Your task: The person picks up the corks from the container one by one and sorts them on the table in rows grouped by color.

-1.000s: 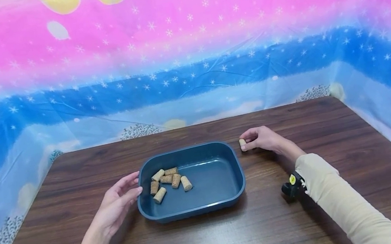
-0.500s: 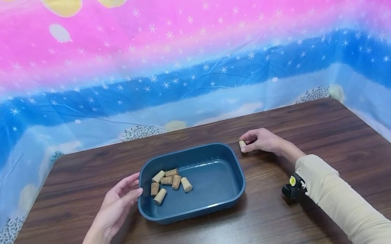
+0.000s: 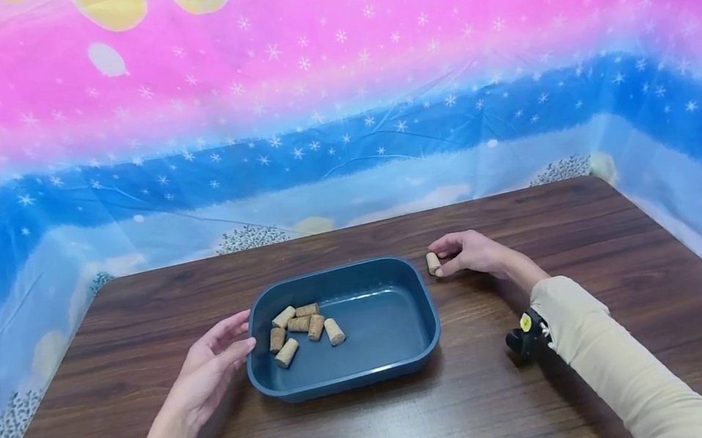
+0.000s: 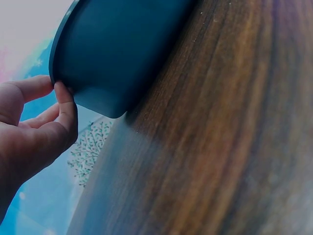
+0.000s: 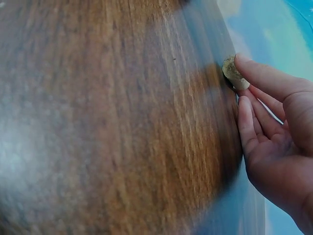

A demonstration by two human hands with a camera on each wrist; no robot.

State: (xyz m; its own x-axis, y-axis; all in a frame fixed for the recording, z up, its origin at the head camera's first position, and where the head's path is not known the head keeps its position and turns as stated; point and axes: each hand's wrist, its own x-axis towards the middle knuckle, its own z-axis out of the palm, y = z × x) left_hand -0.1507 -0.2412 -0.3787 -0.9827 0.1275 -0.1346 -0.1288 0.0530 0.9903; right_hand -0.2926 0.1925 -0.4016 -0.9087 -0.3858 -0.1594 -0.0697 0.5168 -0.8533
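Note:
A dark blue rectangular tray (image 3: 346, 381) stands on the wooden table with several corks (image 3: 299, 324) lying at its left end. My left hand (image 3: 201, 375) is at the tray's left side. In the left wrist view its thumb and fingertips come together at the rim and hold it lightly. Just past the tray's far right corner, my right hand (image 3: 478, 254) has a pale cork (image 3: 433, 263) at its fingertips. The right wrist view shows this cork (image 5: 234, 73) pinched between thumb and fingers, close over the tabletop.
The brown wood-grain table (image 3: 379, 433) has rounded far corners. A pink and blue patterned cloth (image 3: 336, 102) hangs behind it and along both sides. A small black device (image 3: 526, 335) is strapped at my right wrist.
The pale cork has shifted slightly left, and more of it shows past my right thumb. My left hand, the tray and the corks inside stay where they were.

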